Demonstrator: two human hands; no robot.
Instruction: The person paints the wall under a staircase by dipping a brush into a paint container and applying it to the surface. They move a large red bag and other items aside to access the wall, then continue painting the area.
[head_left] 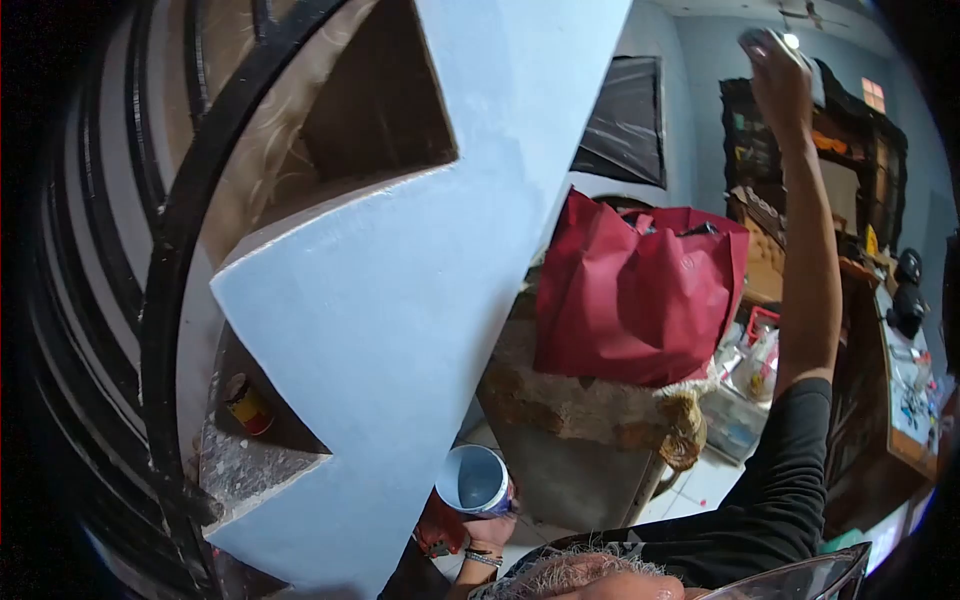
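My left hand (493,528) is low in the middle, with a bracelet on its wrist. It is wrapped round a small paint bucket (473,482), whose open top and pale blue inside face me. My right hand (779,68) is raised high at the upper right on an outstretched arm. Its fingers are closed, and something greyish shows at them that I cannot make out. The light blue side wall of a staircase (390,300) slants between me and the steps, with darker, damp-looking patches near its top.
A small red and yellow can (248,404) stands on a step by the black railing (160,330). Right of the wall, a red bag (640,290) sits on a cloth-covered table (570,470). Behind my right arm stand a dark cabinet (735,125) and a cluttered counter (905,385).
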